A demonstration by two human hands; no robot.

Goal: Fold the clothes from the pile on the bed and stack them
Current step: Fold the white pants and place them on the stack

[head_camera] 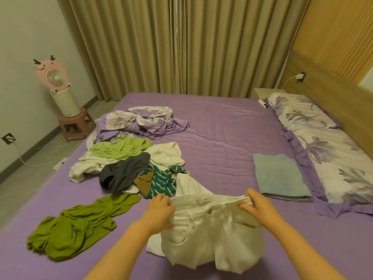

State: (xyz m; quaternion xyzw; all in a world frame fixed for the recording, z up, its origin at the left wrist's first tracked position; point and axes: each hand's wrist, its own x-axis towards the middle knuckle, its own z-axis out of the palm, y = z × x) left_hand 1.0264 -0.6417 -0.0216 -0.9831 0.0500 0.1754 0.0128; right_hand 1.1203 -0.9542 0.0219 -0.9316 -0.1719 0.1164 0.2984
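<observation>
White trousers (212, 235) hang in front of me by their waistband, button side facing me. My left hand (161, 211) grips the left end of the waistband and my right hand (255, 207) pinches the right end. Behind them lies the loose pile (125, 158): a light green top, white garments, a dark grey piece and a teal striped garment (161, 182). An olive green garment (80, 225) lies spread at the front left. A folded pale blue garment (280, 176) sits on the right beside the pillows.
The purple bed (222, 128) fills the view. A crumpled floral and purple sheet (145, 120) lies at the back left. Floral pillows (323, 142) line the wooden headboard on the right. A pink fan on a stool (60, 91) stands off the bed at left.
</observation>
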